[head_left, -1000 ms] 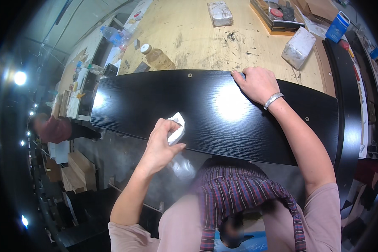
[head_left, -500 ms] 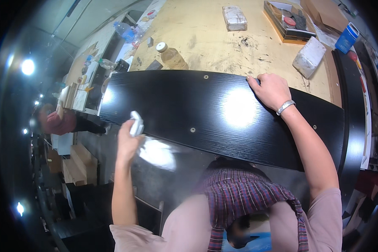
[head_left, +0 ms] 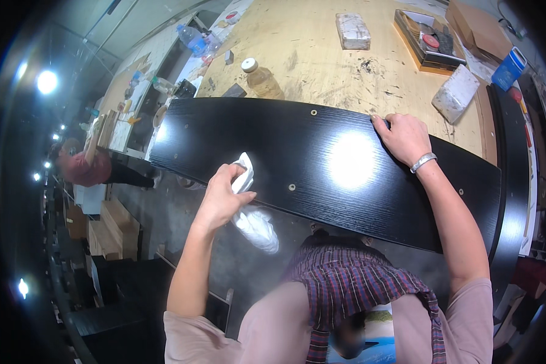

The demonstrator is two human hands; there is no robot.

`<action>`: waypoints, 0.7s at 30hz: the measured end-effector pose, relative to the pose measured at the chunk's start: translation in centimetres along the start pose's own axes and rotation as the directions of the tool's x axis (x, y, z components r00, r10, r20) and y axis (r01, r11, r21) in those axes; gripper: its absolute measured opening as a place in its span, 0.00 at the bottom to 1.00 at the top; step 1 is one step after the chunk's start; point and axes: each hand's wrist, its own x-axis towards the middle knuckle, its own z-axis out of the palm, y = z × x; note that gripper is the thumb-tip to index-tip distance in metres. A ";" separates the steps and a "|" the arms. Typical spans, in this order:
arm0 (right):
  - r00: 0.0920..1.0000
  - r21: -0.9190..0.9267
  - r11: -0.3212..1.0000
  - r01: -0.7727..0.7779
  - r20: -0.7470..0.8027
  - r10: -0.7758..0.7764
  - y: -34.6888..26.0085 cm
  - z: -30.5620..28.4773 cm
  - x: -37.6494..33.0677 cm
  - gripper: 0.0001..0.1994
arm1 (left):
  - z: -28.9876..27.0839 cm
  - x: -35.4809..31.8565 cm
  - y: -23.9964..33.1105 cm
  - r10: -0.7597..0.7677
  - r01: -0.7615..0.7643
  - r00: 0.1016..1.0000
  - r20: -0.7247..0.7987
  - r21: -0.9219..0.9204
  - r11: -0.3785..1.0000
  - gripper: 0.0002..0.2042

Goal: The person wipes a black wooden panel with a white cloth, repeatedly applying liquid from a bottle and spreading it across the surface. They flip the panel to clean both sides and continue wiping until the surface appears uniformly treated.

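A long black wood-grain board (head_left: 255,136) lies at the near edge of the table, with small round metal-rimmed holes in its face. My left hand (head_left: 223,193) is closed round a white cloth (head_left: 258,229) at the board's near edge. Part of the cloth sticks up over the black surface, and the rest hangs below the edge. My right hand (head_left: 404,138), with a silver bracelet at the wrist, grips the board's far edge right of the middle. Its thumb lies along that edge; some fingertips are hidden behind it.
On the pale, stained table (head_left: 309,67) are a bottle of yellowish liquid (head_left: 264,82), two whitish wrapped blocks (head_left: 353,31), an open box of small items (head_left: 428,42) and a blue container (head_left: 508,68). Another black panel (head_left: 511,164) stands at right. A co-worker (head_left: 88,167) is at far left.
My left hand has moved right along the board's near edge with the white cloth. My right hand keeps its hold on the far edge. The whole view has shifted slightly.
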 end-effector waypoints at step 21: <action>0.997 -0.002 0.999 0.046 -0.056 -0.046 0.4 0.1 -0.2 0.28 | 1.6 4.9 4.8 0.323 -0.374 0.854 -0.408 -0.051 0.926 0.09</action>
